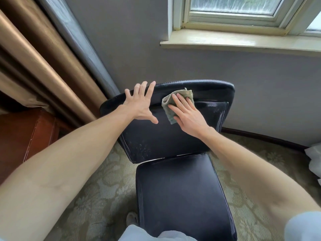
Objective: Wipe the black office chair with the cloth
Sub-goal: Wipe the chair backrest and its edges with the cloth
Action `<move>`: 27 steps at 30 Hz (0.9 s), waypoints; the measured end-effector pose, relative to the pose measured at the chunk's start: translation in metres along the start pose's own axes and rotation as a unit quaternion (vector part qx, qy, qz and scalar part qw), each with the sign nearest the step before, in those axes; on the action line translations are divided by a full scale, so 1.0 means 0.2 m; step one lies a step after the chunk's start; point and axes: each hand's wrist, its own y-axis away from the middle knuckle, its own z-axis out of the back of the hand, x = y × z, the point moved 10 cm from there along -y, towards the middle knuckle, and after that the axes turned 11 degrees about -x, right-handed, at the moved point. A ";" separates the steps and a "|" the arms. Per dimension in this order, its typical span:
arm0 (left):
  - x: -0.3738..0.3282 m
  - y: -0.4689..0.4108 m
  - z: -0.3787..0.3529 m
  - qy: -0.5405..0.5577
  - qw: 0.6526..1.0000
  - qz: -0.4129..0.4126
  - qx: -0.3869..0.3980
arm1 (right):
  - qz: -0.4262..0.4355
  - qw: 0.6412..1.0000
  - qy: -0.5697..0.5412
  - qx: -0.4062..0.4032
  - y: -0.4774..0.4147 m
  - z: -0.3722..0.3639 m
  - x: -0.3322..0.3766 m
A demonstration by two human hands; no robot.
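Observation:
The black office chair (175, 136) stands in front of me with its backrest toward the wall and its seat near my legs. White dusty streaks show on the backrest. My right hand (187, 117) presses a folded grey-green cloth (169, 101) flat against the upper backrest, fingers straight. My left hand (140, 105) has its fingers spread and reaches over the backrest's top left edge, just left of the cloth.
Brown and grey curtains (52, 58) hang at the left above a reddish wooden cabinet (26, 134). A window sill (243, 43) juts from the grey wall behind the chair. Patterned carpet (97, 188) surrounds the chair. Something white (314, 159) lies at the right edge.

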 end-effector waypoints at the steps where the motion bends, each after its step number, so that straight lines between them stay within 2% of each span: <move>1: 0.00 0.00 0.00 0.000 1.000 0.000 0.000 | 0.007 1.000 0.009 0.014 0.00 -0.02 -0.01; 4: 0.01 -0.01 0.00 -0.002 1.000 0.002 -0.006 | 0.016 0.999 0.033 0.011 0.02 -0.05 -0.02; 13: 0.00 0.00 0.01 -0.006 0.999 0.005 -0.032 | -0.033 0.997 0.044 -0.060 0.11 -0.03 -0.10; 18: 0.00 0.00 0.01 -0.008 0.999 0.011 -0.041 | -0.089 0.991 0.060 -0.078 0.23 0.03 -0.23; 24: -0.03 0.01 0.04 0.012 0.996 0.033 -0.079 | -0.205 0.975 0.052 -0.066 0.38 0.08 -0.37; 27: -0.21 -0.03 0.12 0.009 0.991 -0.020 -0.129 | -0.220 0.972 0.033 -0.071 0.35 0.06 -0.31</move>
